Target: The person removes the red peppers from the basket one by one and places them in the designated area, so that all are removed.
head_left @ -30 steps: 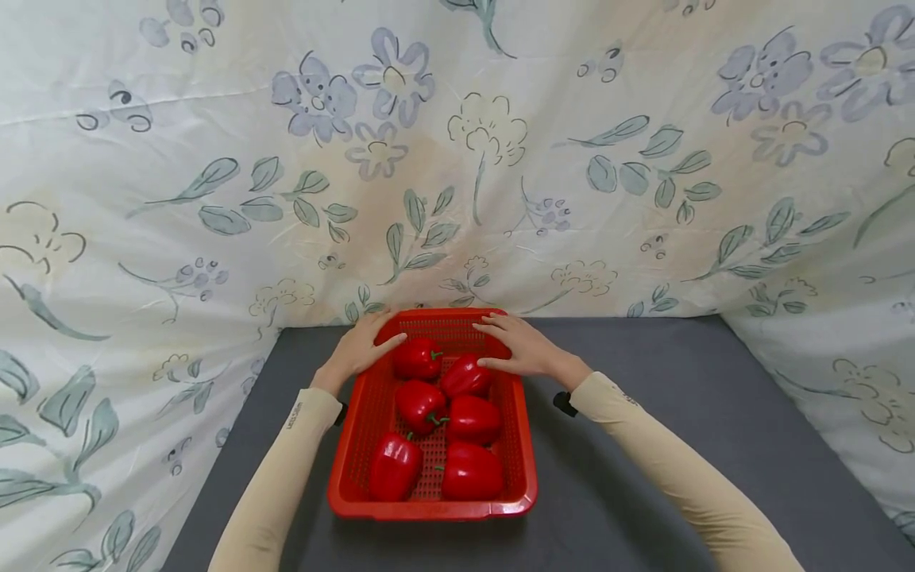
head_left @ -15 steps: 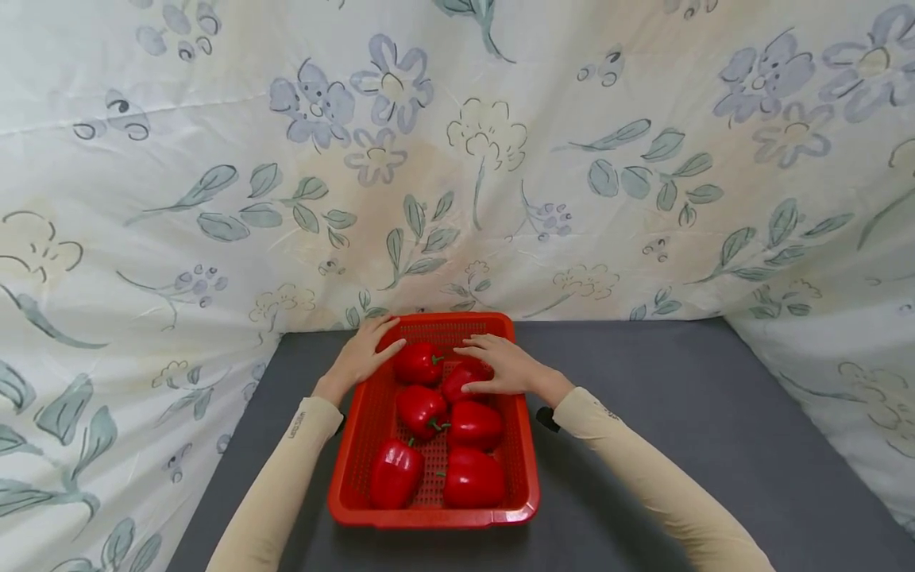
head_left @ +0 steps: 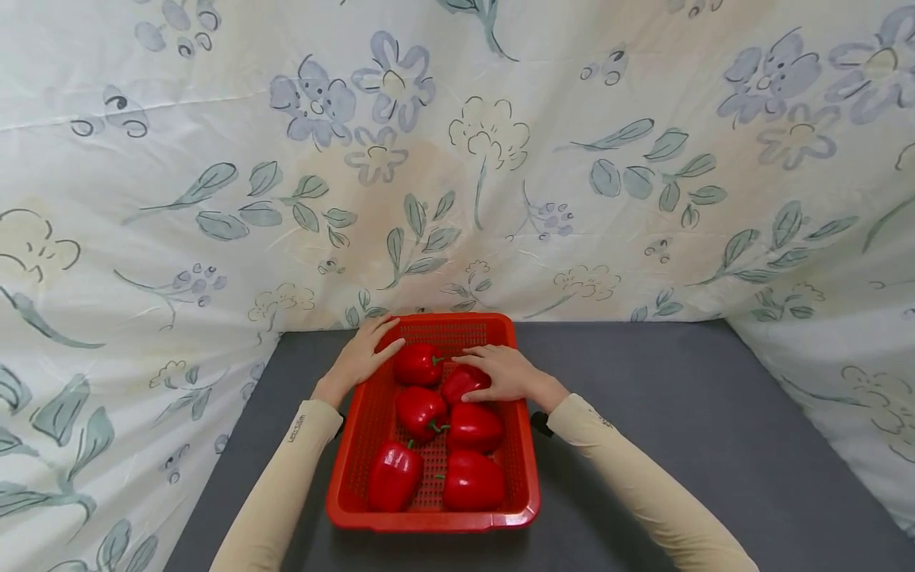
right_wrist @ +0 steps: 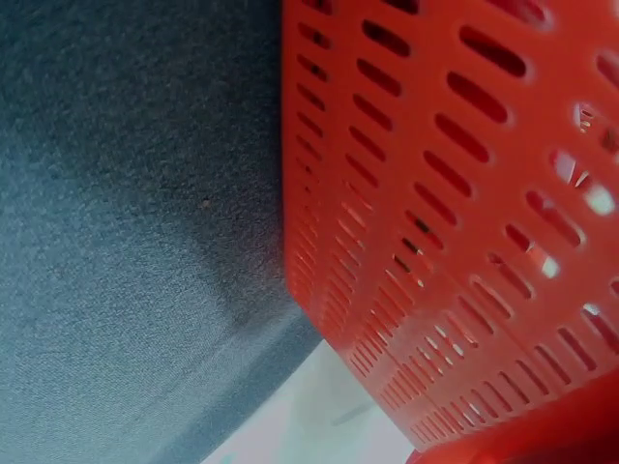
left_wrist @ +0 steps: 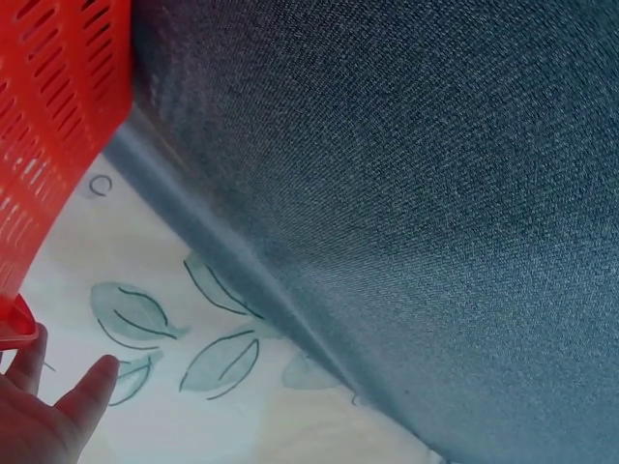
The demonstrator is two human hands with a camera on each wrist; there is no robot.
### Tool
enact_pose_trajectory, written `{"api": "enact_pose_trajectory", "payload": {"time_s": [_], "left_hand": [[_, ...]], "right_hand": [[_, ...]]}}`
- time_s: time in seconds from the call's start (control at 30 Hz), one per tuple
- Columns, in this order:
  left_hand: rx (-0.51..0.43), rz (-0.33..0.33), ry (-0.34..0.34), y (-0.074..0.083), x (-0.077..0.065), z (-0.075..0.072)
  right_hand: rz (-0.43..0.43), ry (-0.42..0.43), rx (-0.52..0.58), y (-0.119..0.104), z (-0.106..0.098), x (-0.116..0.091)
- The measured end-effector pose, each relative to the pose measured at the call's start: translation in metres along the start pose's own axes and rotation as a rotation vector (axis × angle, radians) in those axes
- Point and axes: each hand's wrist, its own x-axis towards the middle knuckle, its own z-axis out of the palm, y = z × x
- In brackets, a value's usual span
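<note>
A red plastic basket (head_left: 432, 521) holds several red bell peppers (head_left: 473, 481) with green stems. At the basket's far left corner, my left hand (head_left: 357, 357) rests on the rim, its fingers extended. The left wrist view shows fingers of that left hand (left_wrist: 53, 416) spread beside the basket's rim (left_wrist: 14, 329). Inside the far right part, my right hand (head_left: 503, 373) spans a bell pepper (head_left: 459, 383), fingers over its far side and thumb on the near side. The palm partly hides this pepper. Only the slotted basket wall (right_wrist: 435, 242) fills the right wrist view, without the hand.
The basket stands on a dark grey tabletop (head_left: 643, 397). Behind it hangs a white floral cloth (head_left: 486, 238), which also covers the left and right sides. The basket's far edge is close to this cloth.
My right hand has moved left and toward me from the right rim, then down onto the far right pepper. The left hand has stayed at the rim.
</note>
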Motion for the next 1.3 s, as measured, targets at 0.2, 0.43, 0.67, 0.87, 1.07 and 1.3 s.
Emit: {"api": "enact_pose_trajectory", "payload": {"time_s": [0.2,0.43,0.67,0.87,1.07,1.3], "left_hand": [[-0.035,-0.007,0.004,0.0005,-0.0008,0.0002],[-0.045,-0.005,0.008,0.0004,-0.0009,0.0002],[-0.058,-0.005,0.006,-0.0013,-0.0007,0.0005],[-0.062,0.002,0.011,-0.0029,-0.0009,0.0015],[-0.077,-0.004,0.009,-0.0035,-0.0039,0.0028],[-0.066,0.004,0.024,-0.0043,-0.0022,0.0031]], "right_hand": [[-0.003,-0.020,-0.035,-0.0007,0.0010,0.0008],[-0.005,-0.009,-0.028,-0.0022,-0.0004,0.0008],[0.004,0.026,0.014,-0.0012,0.0007,0.0009],[0.011,0.068,0.050,-0.0005,0.0031,0.0004],[0.000,0.152,0.098,-0.0002,0.0064,-0.0017],[0.024,0.244,0.184,-0.0006,0.0043,-0.0043]]}}
